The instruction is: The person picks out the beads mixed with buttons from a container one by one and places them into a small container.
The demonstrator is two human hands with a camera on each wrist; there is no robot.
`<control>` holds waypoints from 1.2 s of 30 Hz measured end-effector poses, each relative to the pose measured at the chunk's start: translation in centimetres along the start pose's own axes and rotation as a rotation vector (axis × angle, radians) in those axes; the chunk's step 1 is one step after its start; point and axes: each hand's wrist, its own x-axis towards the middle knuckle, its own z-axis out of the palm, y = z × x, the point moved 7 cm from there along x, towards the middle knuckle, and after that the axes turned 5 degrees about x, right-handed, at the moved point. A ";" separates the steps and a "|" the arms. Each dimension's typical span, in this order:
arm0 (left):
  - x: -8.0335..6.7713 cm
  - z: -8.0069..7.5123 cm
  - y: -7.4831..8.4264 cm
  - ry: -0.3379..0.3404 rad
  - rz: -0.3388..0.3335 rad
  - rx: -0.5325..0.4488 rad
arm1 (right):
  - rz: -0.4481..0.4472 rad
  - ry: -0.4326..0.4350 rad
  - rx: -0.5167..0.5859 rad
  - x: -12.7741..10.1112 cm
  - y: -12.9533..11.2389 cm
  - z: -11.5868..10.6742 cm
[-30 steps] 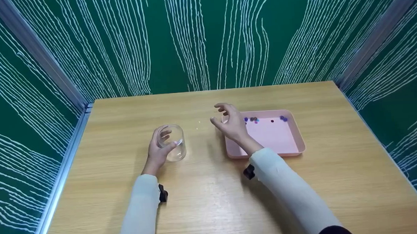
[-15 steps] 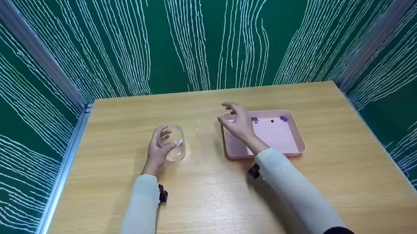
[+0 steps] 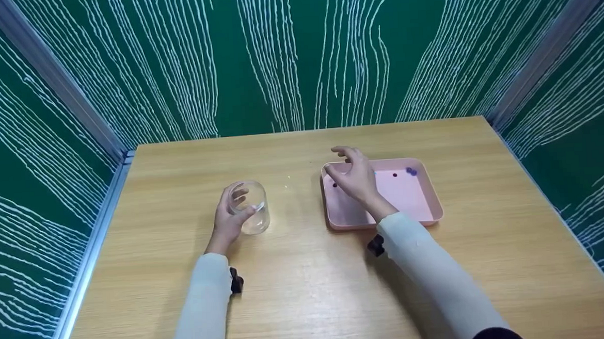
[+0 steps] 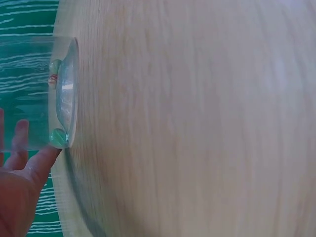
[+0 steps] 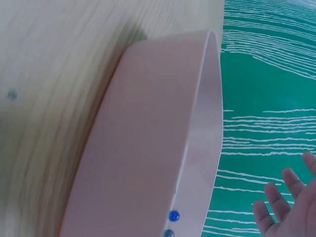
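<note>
My left hand (image 3: 228, 219) grips a clear glass cup (image 3: 255, 223) standing on the table, thumb on the near side and fingers round the left. In the left wrist view a green marble (image 4: 58, 138) and a striped one (image 4: 53, 80) show near the cup's base. My right hand (image 3: 355, 179) hovers over the left part of a pink tray (image 3: 387, 224), fingers loosely bent and thumb apart, with nothing seen between them. Purple marbles (image 3: 411, 171) and a dark red one (image 3: 395, 175) lie in the tray; the hand hides others. A blue marble (image 5: 174, 216) appears in the right wrist view.
The wooden table (image 3: 308, 293) carries cup and tray. Between them lie tiny bright specks (image 3: 286, 187), too small to identify. A small round bluish thing (image 5: 12, 94) is on the table outside the tray. Green walls (image 3: 306, 55) with white wavy lines enclose the back and sides.
My right hand has moved right, from the tray's left edge to over its inside, uncovering a dark marble at the left and covering several others. The left hand and cup stay put.
</note>
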 end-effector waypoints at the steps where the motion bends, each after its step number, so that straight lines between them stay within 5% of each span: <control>1: 0.0 0.0 0.0 0.003 0.002 0.006 | 0.006 0.002 -0.004 0.0 0.2 -0.1; 30: -0.1 0.1 0.1 0.024 -0.032 -0.023 | 0.146 0.008 -0.148 0.3 6.1 -3.6; 36: 0.3 -0.4 -1.5 0.052 -0.026 -0.008 | 0.196 -0.015 -0.158 0.2 7.3 -3.7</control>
